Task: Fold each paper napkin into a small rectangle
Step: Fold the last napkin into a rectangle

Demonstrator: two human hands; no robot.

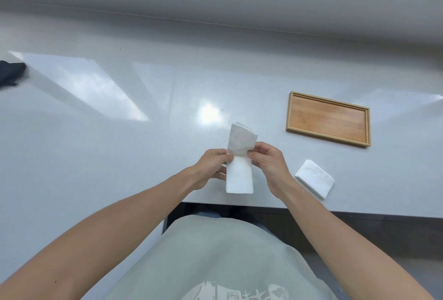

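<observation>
A white paper napkin (239, 170), folded into a long narrow strip, is held just above the table's front edge. Its far half bends upward at a crease across the middle. My left hand (211, 168) pinches the strip's left edge at that crease. On the opposite edge, my right hand (268, 163) pinches the same crease. A second white napkin (314, 178), folded into a small rectangle, lies flat on the table to the right of my right hand.
An empty wooden tray (328, 118) sits on the pale grey table (119, 132) at the right, beyond the folded napkin. A dark object (10, 73) lies at the far left edge. The table's front edge runs just below the hands.
</observation>
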